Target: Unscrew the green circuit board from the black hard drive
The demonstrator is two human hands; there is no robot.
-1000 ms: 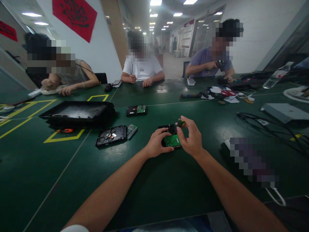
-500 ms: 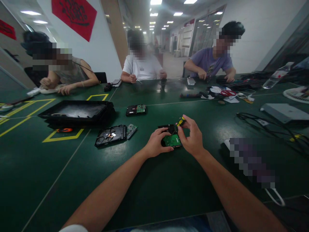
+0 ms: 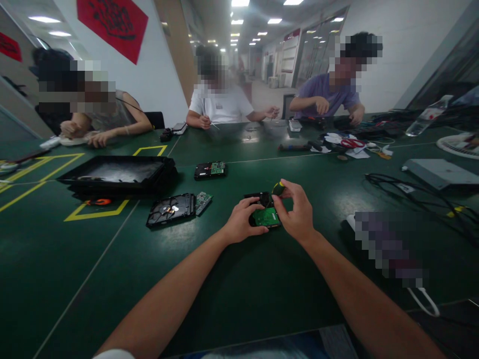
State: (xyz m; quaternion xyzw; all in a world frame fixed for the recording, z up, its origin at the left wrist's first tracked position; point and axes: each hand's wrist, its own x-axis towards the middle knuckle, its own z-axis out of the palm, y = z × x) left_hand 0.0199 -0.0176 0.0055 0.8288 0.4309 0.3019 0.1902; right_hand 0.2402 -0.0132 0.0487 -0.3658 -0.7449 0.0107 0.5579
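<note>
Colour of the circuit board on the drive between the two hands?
The circuit board is green; best seen in the head view.

Yellow-and-black screwdriver handle (image 3: 278, 188), green circuit board (image 3: 267, 218)

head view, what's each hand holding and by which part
The right hand pinches the black-and-yellow screwdriver by its handle; the left hand holds the black hard drive with a green circuit board by its left side.
</note>
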